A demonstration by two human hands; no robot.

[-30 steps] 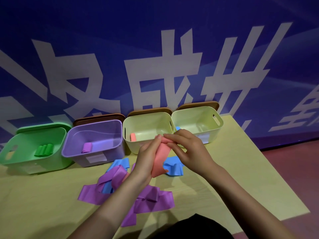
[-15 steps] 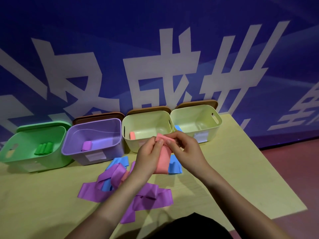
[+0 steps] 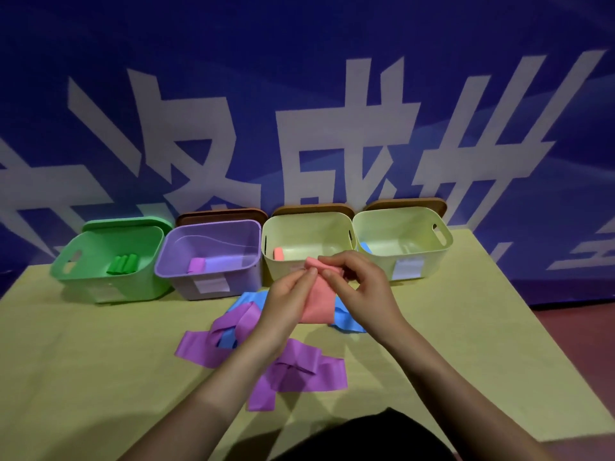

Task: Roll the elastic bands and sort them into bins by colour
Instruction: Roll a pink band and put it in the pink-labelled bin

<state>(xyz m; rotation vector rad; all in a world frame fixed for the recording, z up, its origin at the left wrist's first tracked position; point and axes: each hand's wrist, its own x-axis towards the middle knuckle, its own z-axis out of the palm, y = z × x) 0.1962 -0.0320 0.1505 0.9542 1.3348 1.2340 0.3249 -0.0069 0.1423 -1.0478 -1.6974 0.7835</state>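
**Rolling the pink band, top edge first**

My left hand (image 3: 289, 291) and right hand (image 3: 357, 283) are both raised in front of me, pinching the top of a flat salmon-pink elastic band (image 3: 318, 302). The fingers of each hand are curled, thumb against forefinger, with the band's upper edge turned over between them; the rest of the strip hangs loose below my fingertips, above the yellow-green table (image 3: 83, 361).

I judge that I am at the start of the roll: only the first turn is formed, and most of the band is flat.

Just beyond my fingers stands the pale yellow plastic bin (image 3: 299, 227) with one pink roll (image 3: 278, 253) already inside. That is where this one should go. To its left are the lilac plastic bin (image 3: 186, 247) and the green plastic bin (image 3: 83, 257), to its right a second pale yellow bin (image 3: 399, 221).

Below my hands lie the unrolled purple bands (image 3: 299, 371) and, partly hidden behind my wrists, blue bands (image 3: 346, 319).

Next I need to keep both edges level while turning the roll downward, or it will cone. Then a short reach forward drops it in.
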